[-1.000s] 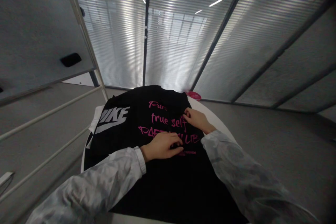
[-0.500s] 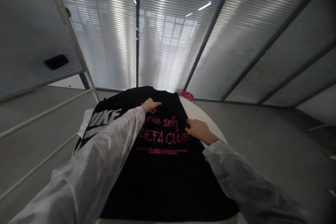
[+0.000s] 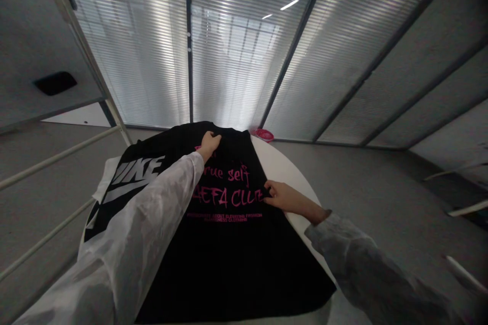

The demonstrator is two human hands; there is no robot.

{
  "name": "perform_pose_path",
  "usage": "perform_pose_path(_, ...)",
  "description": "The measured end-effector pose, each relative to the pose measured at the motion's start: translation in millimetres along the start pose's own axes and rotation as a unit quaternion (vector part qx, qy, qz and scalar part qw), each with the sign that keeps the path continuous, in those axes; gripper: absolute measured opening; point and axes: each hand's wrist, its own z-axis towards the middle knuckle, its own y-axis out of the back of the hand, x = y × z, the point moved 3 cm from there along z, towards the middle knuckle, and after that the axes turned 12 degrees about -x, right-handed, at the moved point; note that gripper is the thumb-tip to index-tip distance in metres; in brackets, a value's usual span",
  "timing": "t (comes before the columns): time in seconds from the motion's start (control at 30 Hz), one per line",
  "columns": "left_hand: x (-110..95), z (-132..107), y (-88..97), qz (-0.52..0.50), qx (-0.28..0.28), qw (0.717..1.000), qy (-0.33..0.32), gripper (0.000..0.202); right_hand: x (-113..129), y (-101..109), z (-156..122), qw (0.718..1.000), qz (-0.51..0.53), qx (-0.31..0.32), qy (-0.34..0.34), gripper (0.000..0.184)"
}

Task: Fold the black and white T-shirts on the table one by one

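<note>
A black T-shirt with pink lettering lies spread over a round white table. My left hand is closed in a pinch on the shirt's fabric a little below the neckline. Farther down, my right hand grips the shirt's right edge beside the lettering, with its fingertips curled on the cloth. To the left, partly behind my left sleeve, lies a black garment with a large grey NIKE print. White cloth shows at its outer side.
A pink round item sits at the table's far edge. Pale metal rails and a whiteboard-like panel stand at the left. Behind the table is a glass partition with blinds. Grey floor stretches to the right.
My left hand has moved a little up toward the neckline, its pointing finger now drawn into a pinch. My right hand stays at the shirt's edge. The whole view has shifted slightly.
</note>
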Motion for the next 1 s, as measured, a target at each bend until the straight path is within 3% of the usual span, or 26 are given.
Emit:
perform_pose_path(0.1,-4.2,10.3,4.3,-0.013,-0.013,1.0,0.013,0.039,27.9,-2.3,-14.7,0.988,0.152,0.0,-0.021,0.042)
perform_pose_path(0.17,-2.2,12.5,5.7,-0.016,-0.01,0.999,0.026,0.043,48.0,-4.4,-25.6,0.979,0.2,0.03,-0.026,0.056)
perform_pose_path(0.23,3.7,11.4,6.3,-0.013,0.001,0.999,0.038,0.05,63.7,-4.6,-37.6,0.991,0.121,0.053,-0.001,0.058)
perform_pose_path(0.3,10.9,8.9,6.6,-0.004,0.014,0.999,0.041,0.061,72.6,-2.9,-49.4,0.997,-0.041,0.056,0.044,0.046)
perform_pose_path(0.37,16.4,6.5,6.8,0.006,0.027,0.999,0.035,0.068,76.5,-1.2,-59.4,0.981,-0.167,0.061,0.077,0.032)
perform_pose_path(0.43,17.9,4.8,6.9,0.016,0.037,0.999,0.022,0.069,79.5,-1.2,-67.0,0.972,-0.196,0.078,0.099,0.021)
perform_pose_path(0.53,12.4,4.3,8.0,0.017,0.037,0.999,-0.005,0.067,87.6,-3.2,-74.9,0.981,-0.127,0.099,0.107,0.013)
perform_pose_path(0.6,6.6,4.9,9.5,0.011,0.027,0.999,-0.027,0.065,94.8,-4.4,-79.7,0.988,-0.053,0.109,0.096,0.018)
perform_pose_path(0.73,2.8,6.4,10.0,0.003,0.019,0.998,-0.052,0.062,106.3,-3.2,-92.1,0.979,0.07,0.163,0.095,0.052)
perform_pose_path(0.83,9.7,6.1,6.8,0.007,0.036,0.998,-0.046,0.072,108.7,-1.8,-103.7,0.954,0.077,0.276,0.091,0.07)
perform_pose_path(0.9,15.2,5.7,5.2,0.012,0.045,0.998,-0.043,0.079,111.0,-0.4,-110.6,0.932,0.069,0.336,0.115,0.066)
perform_pose_path(1.0,20.1,5.6,6.6,0.026,0.04,0.998,-0.038,0.081,114.4,2.5,-112.3,0.908,0.092,0.378,0.152,0.051)
